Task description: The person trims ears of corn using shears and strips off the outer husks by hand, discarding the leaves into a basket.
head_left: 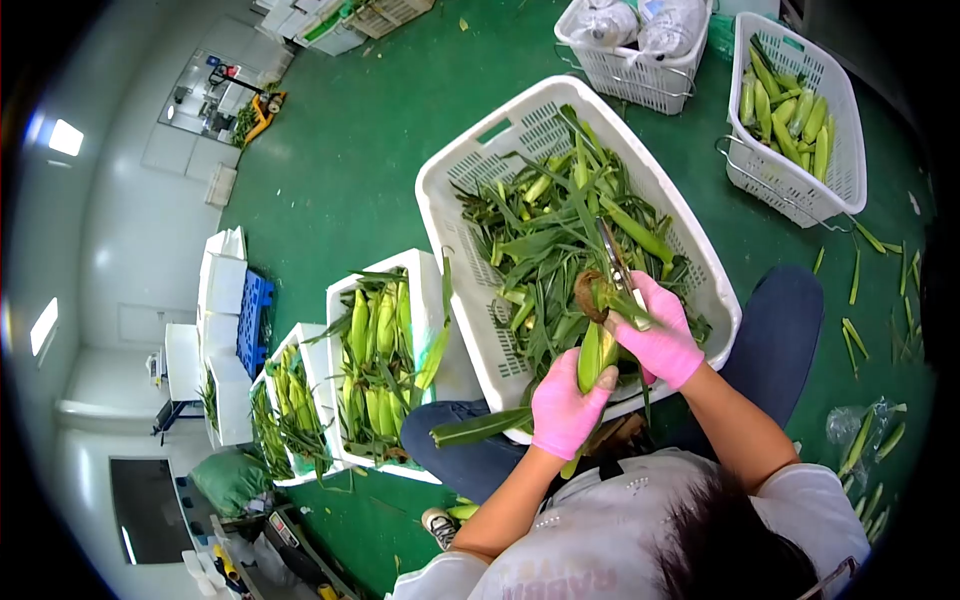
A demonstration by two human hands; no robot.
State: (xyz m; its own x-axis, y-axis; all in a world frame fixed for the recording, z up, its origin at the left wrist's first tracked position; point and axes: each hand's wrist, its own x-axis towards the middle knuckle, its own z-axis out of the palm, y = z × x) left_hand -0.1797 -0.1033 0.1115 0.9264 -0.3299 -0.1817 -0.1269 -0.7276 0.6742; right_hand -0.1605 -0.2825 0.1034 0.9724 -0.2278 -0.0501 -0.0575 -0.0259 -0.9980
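Note:
My left hand (568,405), in a pink glove, is closed around an ear of corn (590,362) in its green husk. Brown silk (587,296) hangs at the ear's far end. My right hand (662,330), also gloved in pink, is closed on a tool with a narrow metal blade (610,250); its handle is mostly hidden, so its exact kind is unclear. The right fingers are beside the ear's tip. Both hands are over the near end of a large white basket (455,190), which holds a heap of green husks and leaves (545,240).
White boxes of corn (385,330) stand to the left. A white basket of corn (845,95) is at the upper right, beside another basket (640,88) with plastic-wrapped items. Loose leaves (855,345) lie on the green floor (330,180). My knees flank the middle basket.

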